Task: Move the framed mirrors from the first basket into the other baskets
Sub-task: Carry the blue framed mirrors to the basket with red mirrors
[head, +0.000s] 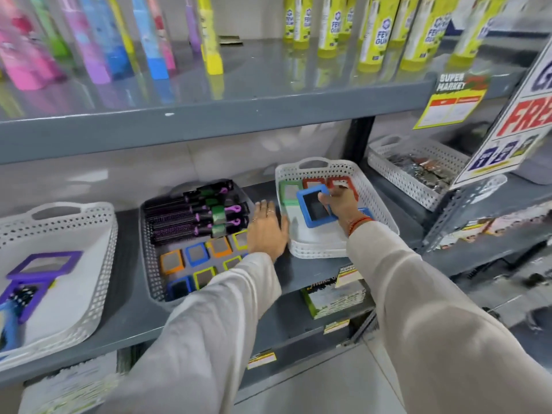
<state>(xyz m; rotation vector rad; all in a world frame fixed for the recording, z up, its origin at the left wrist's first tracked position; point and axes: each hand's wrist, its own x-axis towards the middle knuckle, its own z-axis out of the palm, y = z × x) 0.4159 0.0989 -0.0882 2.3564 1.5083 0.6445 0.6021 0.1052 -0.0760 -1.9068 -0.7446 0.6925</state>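
Note:
A white basket [379, 201] stands on the middle shelf right of centre, with green [288, 192] and red [343, 182] framed mirrors at its back. My right hand [340, 206] is inside it, shut on a blue framed mirror [315, 206] held tilted above the basket floor. My left hand [265, 231] rests flat and open against that basket's left rim. A dark grey basket [146, 249] in the middle holds several small framed mirrors in orange, blue and yellow-green [195, 253]. A white basket [89, 309] on the left holds a purple framed mirror [44, 265].
Black and purple hairbrushes [197, 216] fill the back of the dark basket. Another white basket [418, 171] with dark packets sits at the far right, behind a hanging sign [513, 115]. The upper shelf [209, 121] carries coloured bottles and overhangs the baskets.

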